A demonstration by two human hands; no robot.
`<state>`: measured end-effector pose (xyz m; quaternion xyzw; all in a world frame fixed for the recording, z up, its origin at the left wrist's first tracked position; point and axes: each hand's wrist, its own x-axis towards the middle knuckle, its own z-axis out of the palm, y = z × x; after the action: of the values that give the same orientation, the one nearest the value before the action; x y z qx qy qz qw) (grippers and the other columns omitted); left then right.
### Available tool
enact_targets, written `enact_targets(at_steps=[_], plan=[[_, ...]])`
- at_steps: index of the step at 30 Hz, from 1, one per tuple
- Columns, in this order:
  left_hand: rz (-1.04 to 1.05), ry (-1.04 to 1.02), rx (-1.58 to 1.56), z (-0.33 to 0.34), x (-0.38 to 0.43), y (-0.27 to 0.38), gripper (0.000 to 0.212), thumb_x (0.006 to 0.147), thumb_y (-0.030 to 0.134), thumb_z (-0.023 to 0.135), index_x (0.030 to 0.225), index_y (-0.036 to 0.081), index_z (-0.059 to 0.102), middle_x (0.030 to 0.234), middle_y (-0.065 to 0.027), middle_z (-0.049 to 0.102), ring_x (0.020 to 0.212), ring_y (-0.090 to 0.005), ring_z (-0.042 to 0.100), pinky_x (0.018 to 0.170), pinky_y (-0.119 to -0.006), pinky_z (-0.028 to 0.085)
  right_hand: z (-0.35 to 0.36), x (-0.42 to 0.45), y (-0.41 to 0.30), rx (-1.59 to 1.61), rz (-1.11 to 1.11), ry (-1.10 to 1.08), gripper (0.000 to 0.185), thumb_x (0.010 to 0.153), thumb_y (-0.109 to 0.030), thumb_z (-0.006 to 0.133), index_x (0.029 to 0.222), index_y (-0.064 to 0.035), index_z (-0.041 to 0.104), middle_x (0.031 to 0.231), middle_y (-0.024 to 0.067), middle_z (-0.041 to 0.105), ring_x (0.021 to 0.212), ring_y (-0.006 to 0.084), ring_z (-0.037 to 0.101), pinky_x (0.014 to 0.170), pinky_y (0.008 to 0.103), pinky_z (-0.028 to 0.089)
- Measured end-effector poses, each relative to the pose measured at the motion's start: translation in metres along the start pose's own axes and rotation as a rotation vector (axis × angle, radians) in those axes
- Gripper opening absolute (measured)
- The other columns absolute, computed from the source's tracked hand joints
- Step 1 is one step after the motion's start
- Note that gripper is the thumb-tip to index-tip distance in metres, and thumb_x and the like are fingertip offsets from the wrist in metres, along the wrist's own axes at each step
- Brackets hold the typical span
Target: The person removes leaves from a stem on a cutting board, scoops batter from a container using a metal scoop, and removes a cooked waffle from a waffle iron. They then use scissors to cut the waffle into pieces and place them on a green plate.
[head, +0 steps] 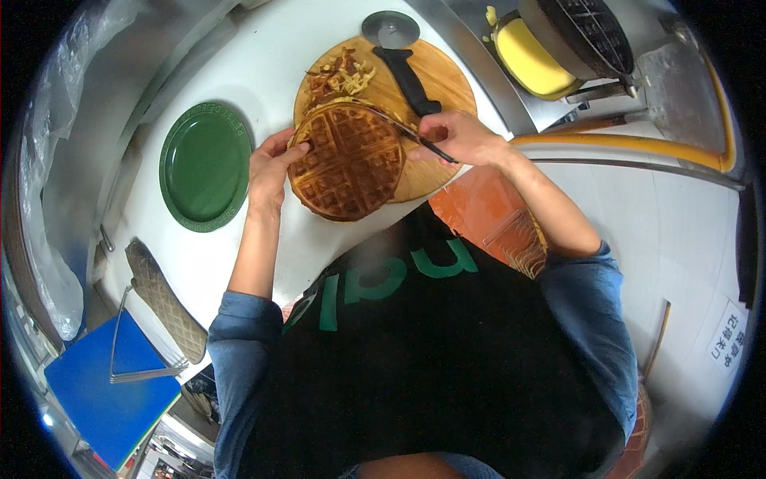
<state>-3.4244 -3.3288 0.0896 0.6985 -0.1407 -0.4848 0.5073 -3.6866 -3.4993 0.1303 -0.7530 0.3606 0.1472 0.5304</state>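
A round browned waffle (353, 164) lies partly on a round wooden board (455, 69), its near left side overhanging the board's edge. My left hand (272, 164) grips the waffle's left rim, with the thumb on top and the fingers at the side. In my right hand (458, 138) is a slim black-handled utensil (440, 151), apparently a knife. Its thin end lies along the waffle's far right edge. Waffle trimmings (344, 75) are heaped on the board beyond the waffle. A pizza cutter (413, 84) with a black handle rests beside them.
On the white worktop (269, 60), a green oval plate (206, 167) stands to the left. A quilted mitt (164, 299) lies nearer me, by a blue board (114, 383). At upper right, a waffle iron (574, 36) stands raised over yellow batter (526, 57).
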Motion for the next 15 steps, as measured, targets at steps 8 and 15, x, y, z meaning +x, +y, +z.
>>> enact_targets(at_steps=[8, 15], plan=[[0.081, -0.232, -0.062, -0.001, 0.001, 0.015, 0.064, 0.070, -0.011, 0.063, 0.130, 0.000, 0.045, 0.110, -0.0117, 0.060, 0.103, -0.0194, 0.053, 0.092, -0.029, 0.041, -0.010, 0.007, 0.010, -0.192, -0.013, -0.112, 0.065, 0.066, -0.070, 0.065, 0.086, -0.0084, 0.062, 0.058, 0.0018, 0.053, 0.055, 0.0132, 0.053, 0.059, 0.0316, 0.041], [0.131, -0.436, 0.038, -0.005, 0.023, 0.035, 0.080, 0.065, -0.016, 0.056, 0.139, 0.005, 0.036, 0.119, -0.0098, 0.057, 0.111, -0.0187, 0.049, 0.100, -0.028, 0.035, 0.008, 0.013, 0.021, 0.001, -0.239, 0.084, 0.061, 0.068, -0.065, 0.068, 0.091, -0.0096, 0.060, 0.058, -0.0015, 0.052, 0.054, 0.0141, 0.050, 0.055, 0.0322, 0.037]])
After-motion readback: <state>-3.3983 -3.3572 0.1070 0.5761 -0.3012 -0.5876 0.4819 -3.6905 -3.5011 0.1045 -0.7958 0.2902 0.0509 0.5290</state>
